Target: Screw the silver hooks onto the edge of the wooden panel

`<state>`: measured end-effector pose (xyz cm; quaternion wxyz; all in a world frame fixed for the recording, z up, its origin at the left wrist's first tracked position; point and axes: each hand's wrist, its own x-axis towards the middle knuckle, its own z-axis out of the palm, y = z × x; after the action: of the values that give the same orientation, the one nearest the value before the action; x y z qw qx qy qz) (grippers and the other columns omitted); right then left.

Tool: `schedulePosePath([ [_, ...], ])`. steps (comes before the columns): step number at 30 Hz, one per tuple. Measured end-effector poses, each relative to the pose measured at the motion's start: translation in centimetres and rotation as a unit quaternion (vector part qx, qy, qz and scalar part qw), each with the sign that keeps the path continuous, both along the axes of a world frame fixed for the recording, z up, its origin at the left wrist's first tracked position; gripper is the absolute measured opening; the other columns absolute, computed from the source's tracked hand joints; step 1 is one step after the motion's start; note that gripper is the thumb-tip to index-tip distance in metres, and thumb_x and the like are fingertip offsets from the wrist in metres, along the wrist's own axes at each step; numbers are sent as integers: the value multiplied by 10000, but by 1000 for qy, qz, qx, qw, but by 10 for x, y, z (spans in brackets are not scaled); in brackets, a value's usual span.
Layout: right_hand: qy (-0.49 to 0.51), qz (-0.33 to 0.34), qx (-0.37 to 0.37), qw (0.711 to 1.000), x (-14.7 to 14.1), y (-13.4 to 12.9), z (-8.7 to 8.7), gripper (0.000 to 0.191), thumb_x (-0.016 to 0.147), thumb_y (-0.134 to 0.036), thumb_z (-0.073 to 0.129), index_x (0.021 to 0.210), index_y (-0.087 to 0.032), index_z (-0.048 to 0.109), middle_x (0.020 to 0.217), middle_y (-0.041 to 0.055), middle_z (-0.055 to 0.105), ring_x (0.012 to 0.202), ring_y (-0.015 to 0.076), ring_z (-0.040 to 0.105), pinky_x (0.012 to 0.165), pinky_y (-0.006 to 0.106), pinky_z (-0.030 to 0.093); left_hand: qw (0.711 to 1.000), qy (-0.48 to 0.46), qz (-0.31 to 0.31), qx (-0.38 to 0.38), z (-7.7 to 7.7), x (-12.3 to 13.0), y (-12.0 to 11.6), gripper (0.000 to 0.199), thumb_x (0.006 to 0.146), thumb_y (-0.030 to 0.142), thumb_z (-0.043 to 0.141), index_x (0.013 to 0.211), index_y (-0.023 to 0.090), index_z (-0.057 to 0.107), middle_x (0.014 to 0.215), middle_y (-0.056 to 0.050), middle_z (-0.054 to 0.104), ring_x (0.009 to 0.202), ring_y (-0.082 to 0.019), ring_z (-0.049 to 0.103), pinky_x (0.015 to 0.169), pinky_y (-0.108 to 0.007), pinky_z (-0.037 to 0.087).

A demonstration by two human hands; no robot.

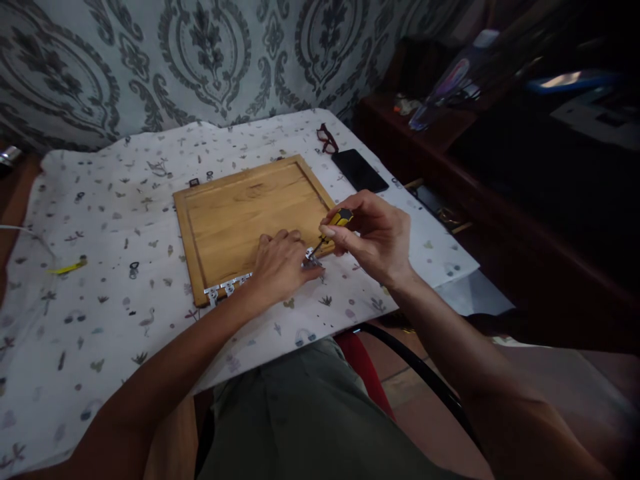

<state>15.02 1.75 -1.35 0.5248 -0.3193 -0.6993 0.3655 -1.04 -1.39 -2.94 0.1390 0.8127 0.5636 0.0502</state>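
Observation:
A framed wooden panel [250,207] lies flat on the patterned white cloth [115,220]. Several metal hinges [229,287] sit along its near edge. My right hand [375,233] is closed around a small yellow and black screwdriver [336,223], whose tip points down at a metal hinge [311,258] near the panel's near right corner. Resting on the near edge of the panel, my left hand [283,263] has its fingers bent over the wood and its thumb beside that same hinge. Whether the fingers pinch the hinge is hard to see.
Beyond the panel's right corner lie a black phone [360,170] and dark red glasses [327,140]. A yellow object [69,267] is at the left. On the dark furniture at the right stands a clear bottle [450,83], with an open drawer [440,207] below.

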Motion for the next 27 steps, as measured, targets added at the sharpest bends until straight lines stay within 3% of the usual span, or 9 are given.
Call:
schedulePosePath([
  [7, -21, -27, 17, 999, 3, -3, 4, 274, 818, -461, 806, 884, -227, 679, 786, -23, 686, 477, 71, 568, 389, 210, 467, 1000, 9, -5, 8, -1, -1, 0, 390, 896, 543, 667, 984, 164, 698, 1129, -101, 699, 1127, -314, 597, 910, -464, 440],
  [13, -7, -43, 31, 999, 9, -3, 2, 198, 894, -433, 739, 941, -250, 682, 746, -34, 657, 456, 79, 591, 396, 231, 464, 1000, 4, -6, 15, -2, -1, 0, 376, 887, 546, 680, 917, 172, 695, 1092, -93, 703, 1090, -299, 601, 902, -452, 438],
  [21, -23, -41, 14, 999, 7, -3, -1, 181, 894, -412, 743, 926, -251, 667, 729, -33, 649, 458, 84, 586, 401, 239, 470, 1000, 1, -4, 20, -2, -1, -1, 372, 889, 532, 681, 941, 165, 709, 1101, -97, 703, 1097, -305, 605, 894, -455, 446],
  [27, -19, -25, 0, 1000, 6, -2, 0, 273, 820, -458, 810, 890, -242, 659, 715, -46, 632, 448, 74, 570, 381, 225, 446, 1000, 3, -5, 18, -2, 0, -1, 378, 897, 539, 668, 972, 171, 715, 1117, -94, 705, 1105, -302, 601, 897, -446, 437],
])
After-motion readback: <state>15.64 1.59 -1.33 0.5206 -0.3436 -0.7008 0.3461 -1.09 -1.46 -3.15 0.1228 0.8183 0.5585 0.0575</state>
